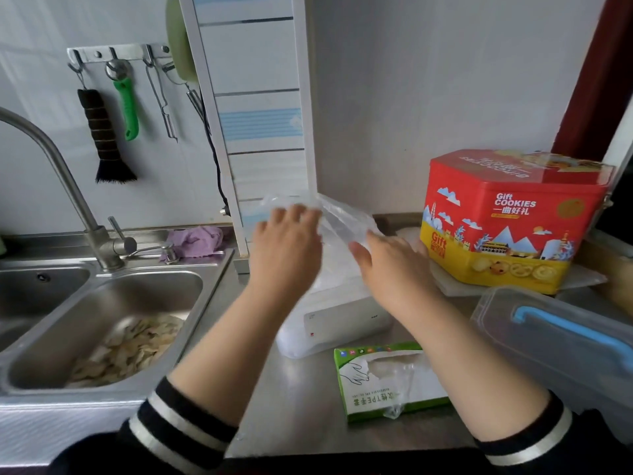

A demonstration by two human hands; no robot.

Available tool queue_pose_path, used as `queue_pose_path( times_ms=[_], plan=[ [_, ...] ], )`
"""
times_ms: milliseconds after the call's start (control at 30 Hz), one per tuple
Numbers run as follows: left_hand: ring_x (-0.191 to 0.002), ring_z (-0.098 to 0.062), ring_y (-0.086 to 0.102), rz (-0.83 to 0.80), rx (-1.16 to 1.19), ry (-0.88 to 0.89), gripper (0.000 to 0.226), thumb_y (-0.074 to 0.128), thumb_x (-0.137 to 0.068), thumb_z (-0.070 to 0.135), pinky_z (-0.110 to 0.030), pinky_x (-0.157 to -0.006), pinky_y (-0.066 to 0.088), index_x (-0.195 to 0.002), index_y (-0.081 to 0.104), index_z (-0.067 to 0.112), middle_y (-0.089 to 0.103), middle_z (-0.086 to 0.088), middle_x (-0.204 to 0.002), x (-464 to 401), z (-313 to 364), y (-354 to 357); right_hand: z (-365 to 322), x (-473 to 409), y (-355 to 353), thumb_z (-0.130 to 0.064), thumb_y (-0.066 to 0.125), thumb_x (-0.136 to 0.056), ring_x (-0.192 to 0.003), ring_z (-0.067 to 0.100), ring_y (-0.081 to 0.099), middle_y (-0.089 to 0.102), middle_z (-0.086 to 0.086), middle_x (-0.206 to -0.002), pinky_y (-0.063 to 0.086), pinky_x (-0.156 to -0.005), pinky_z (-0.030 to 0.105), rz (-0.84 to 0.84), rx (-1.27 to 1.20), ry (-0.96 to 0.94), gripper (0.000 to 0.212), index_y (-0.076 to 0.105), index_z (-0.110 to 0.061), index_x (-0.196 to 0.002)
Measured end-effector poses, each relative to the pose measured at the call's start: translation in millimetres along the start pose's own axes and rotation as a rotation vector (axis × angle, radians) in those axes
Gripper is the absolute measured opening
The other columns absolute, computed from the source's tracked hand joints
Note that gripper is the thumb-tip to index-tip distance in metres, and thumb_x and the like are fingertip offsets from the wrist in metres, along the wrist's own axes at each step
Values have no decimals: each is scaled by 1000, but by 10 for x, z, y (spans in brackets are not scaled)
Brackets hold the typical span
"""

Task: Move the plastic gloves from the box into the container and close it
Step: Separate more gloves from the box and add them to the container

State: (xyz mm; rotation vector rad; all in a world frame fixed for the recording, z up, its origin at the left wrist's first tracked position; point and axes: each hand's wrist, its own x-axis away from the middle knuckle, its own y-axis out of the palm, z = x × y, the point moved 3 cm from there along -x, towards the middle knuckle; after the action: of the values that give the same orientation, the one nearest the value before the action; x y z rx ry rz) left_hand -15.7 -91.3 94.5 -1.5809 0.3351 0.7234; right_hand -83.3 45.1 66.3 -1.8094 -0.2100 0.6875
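where hands [287, 241] meet, cookie tin [510, 221] beside

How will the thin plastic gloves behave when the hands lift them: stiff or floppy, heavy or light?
Probably floppy: the plastic gloves crumple and sag between the left hand and the right hand. Likely very light, since the film is thin and see-through. They may also be slippery or clingy, as one glove hangs loosely out of the green box.

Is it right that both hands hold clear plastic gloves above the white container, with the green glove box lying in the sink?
Not quite. The head view shows the green glove box lying on the counter, right of the sink, not in it. The rest holds.
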Motion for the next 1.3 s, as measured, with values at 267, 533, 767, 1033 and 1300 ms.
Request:
queue_pose_path(
  times_ms=[267, 533, 767, 1033, 1300],
  plan=[
    [-123, -25, 42, -227, 59, -3, 43, 23, -103, 40, -38, -94, 35, -132, 53, 28, 49, 4, -139, 88, -2, 225, 68, -28, 47, -46, 14, -103, -118, 22, 52, 66, 2, -116, 15, -114, 51, -10, 62, 14, 61, 68, -18, -105],
    [-150, -22, 3, -673, 54, 74, 51, 14, -103, 50, -45, -119, 5, -151, 24, 37, 10, 9, -163, 25, 4, 382, 337, -169, 73, -43, 17, -103, -106, 22, 54, 65, 3, -102, 29, -104, 40, 107, 10, -10, 63, 74, -16, -95],
    [-150, -22, 1, -704, 69, 156, 67, 52, -95, 48, -51, -119, 10, -152, 18, 40, 5, 11, -163, 0, -108, 384, 535, -225, 205, -33, 26, -104, -100, 24, 53, 64, 8, -96, 43, -89, 36, 126, -216, -65, 58, 74, -9, -81],
    [-145, -17, 25, -451, 2, 190, 42, 51, -98, 30, -40, -117, 20, -139, 47, 40, 31, 12, -156, -98, -185, 503, 579, -208, 196, -31, 29, -105, -101, 18, 51, 58, -4, -91, 38, -89, 30, 125, -413, -41, 53, 69, -17, -73],
    [-106, -22, 60, -309, -75, 228, 29, 49, -92, 18, -30, -87, 44, -112, 66, 29, 68, 7, -115, -18, -183, 286, 531, -191, 167, -41, 29, -103, -102, 23, 51, 61, 4, -102, 41, -90, 38, 134, -178, -104, 56, 76, -15, -84]
  ],
)
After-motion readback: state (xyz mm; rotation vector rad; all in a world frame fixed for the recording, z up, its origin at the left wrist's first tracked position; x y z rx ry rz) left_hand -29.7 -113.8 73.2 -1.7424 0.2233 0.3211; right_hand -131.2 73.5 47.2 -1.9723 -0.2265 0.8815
